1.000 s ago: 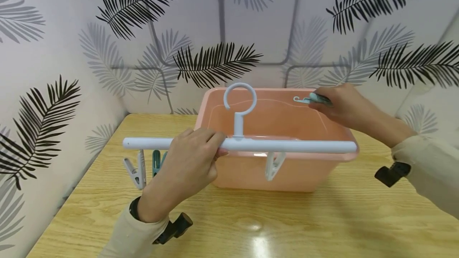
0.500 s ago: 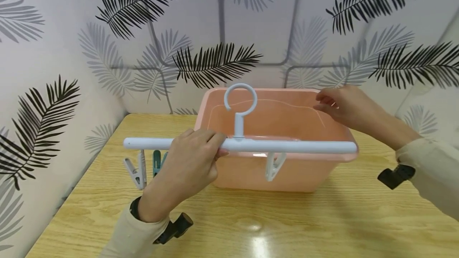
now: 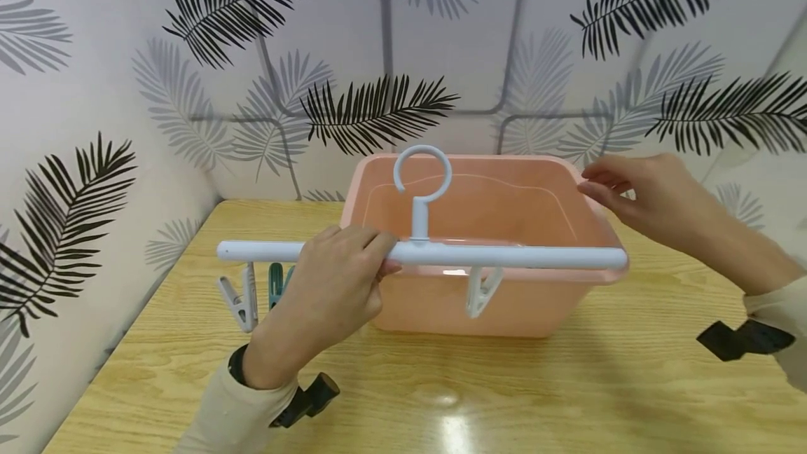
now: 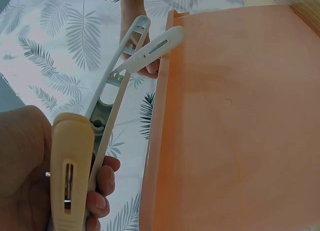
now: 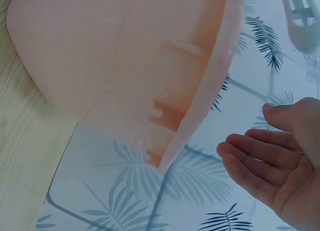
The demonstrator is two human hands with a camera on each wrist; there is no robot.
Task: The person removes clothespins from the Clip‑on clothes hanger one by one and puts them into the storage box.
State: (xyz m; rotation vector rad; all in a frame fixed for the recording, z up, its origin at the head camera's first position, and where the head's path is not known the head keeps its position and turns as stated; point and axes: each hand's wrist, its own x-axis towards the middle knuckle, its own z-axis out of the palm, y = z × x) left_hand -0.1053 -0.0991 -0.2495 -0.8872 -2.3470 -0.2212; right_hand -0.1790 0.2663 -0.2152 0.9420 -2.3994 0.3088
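My left hand (image 3: 324, 293) grips the pale bar of a clip hanger (image 3: 504, 257), its round hook pointing up. Under the bar hang a white clip (image 3: 482, 293) right of the hand, and a grey clip (image 3: 242, 303) and a green clip (image 3: 275, 282) to its left. A beige clip (image 4: 72, 171) shows close up in the left wrist view. Behind the hanger stands a pink plastic basin (image 3: 466, 307), most of its floor hidden by the bar. My right hand (image 3: 656, 198), holding nothing, is at the basin's right rim, fingers relaxed in the right wrist view.
The basin rests on a wood-grain table (image 3: 435, 384). A wall with a leaf pattern (image 3: 441, 40) rises right behind the table. The hanger's bar spans the basin's front rim in the head view. Black wrist cameras (image 3: 309, 401) stick out from both sleeves.
One second ago my right hand held a light blue-green clip with a small hook over the basin; it has let go and moved right to the rim. The left hand and hanger stay put.
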